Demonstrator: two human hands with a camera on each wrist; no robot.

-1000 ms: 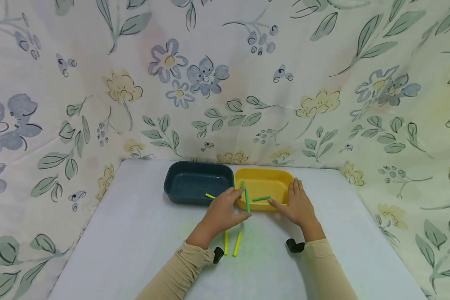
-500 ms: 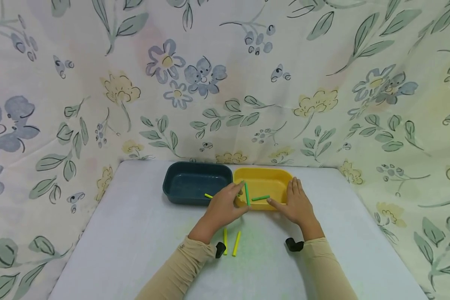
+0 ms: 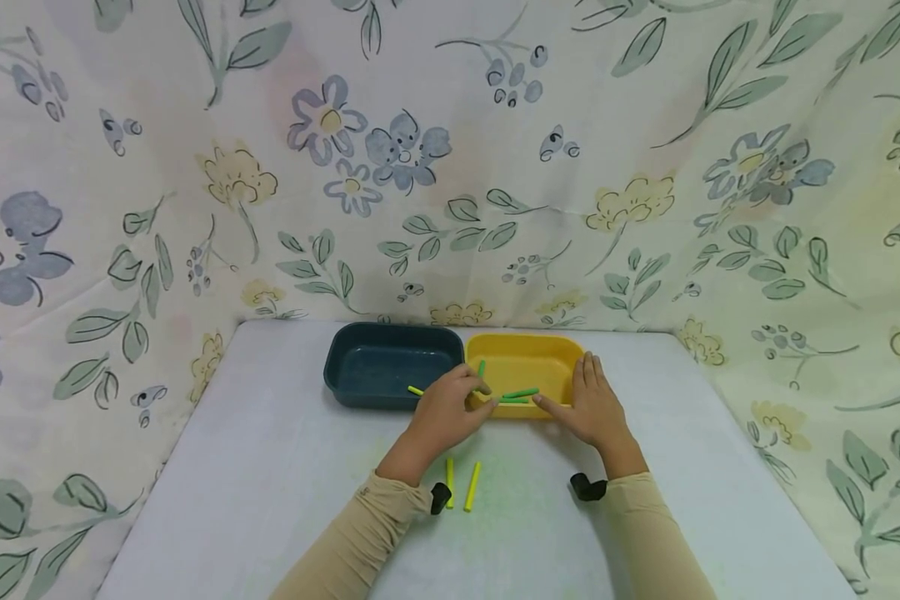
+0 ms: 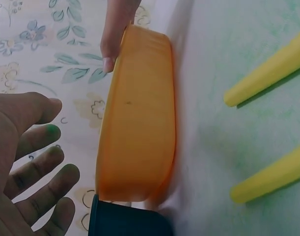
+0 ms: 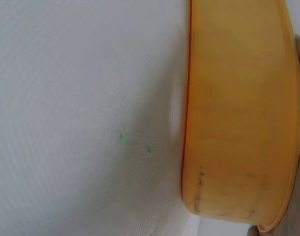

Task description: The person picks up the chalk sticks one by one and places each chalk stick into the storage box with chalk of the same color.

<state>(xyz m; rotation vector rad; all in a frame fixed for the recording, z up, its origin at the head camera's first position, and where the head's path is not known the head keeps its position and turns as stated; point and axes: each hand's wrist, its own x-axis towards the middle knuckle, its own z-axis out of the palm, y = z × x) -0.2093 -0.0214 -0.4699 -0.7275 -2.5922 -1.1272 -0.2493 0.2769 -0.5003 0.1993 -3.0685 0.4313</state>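
Observation:
My left hand (image 3: 450, 410) hovers at the front left corner of the yellow tray (image 3: 525, 340), fingers relaxed and holding nothing; in the left wrist view the hand (image 4: 27, 157) shows spread, green-stained fingertips. My right hand (image 3: 592, 407) rests against the tray's right front corner, fingers straight along its side and thumb on the front rim. Green sticks (image 3: 521, 392) lie inside the yellow tray. A yellow-green stick (image 3: 416, 390) lies in the dark blue tray (image 3: 382, 333), which touches the yellow tray's left side.
Two yellow sticks (image 3: 472, 486) lie on the white table (image 3: 270, 467) just behind my left hand, also seen as yellow sticks (image 4: 267, 73) in the left wrist view. Flowered cloth (image 3: 450, 167) walls in the table at the back and both sides.
The left hand held a green stick upright over the yellow tray. The stick now lies in the tray and the hand is empty. The right hand has not moved.

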